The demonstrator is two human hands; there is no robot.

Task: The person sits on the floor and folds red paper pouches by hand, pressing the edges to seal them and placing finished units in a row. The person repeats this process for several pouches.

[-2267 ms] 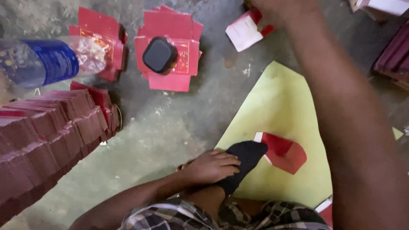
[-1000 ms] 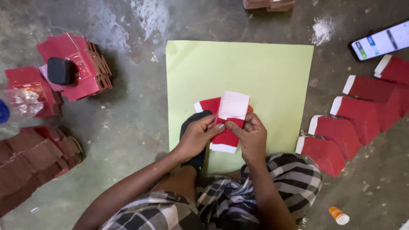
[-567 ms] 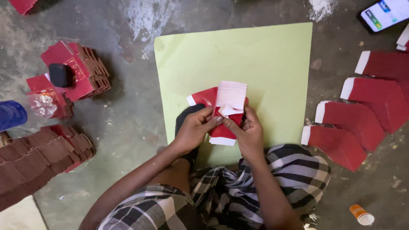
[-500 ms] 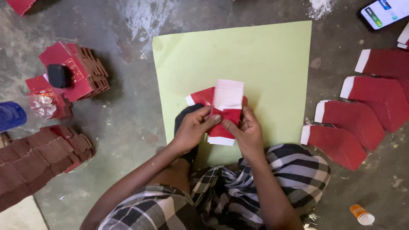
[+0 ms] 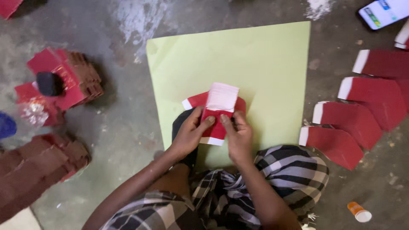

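Green sheet (image 5: 264, 59) bare ahead; red stacks (image 5: 362, 123) crowd right.

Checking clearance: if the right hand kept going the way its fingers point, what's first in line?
The right hand points up-left, already touching the red-and-white card piece. Beyond it, probably just the bare yellow-green sheet; depth is uncertain.

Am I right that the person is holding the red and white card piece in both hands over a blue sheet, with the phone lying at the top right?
Not quite: the sheet is pale yellow-green, not blue, as the head view shows. The rest holds: the left hand and right hand both hold the red and white card piece over it, and the phone lies top right.
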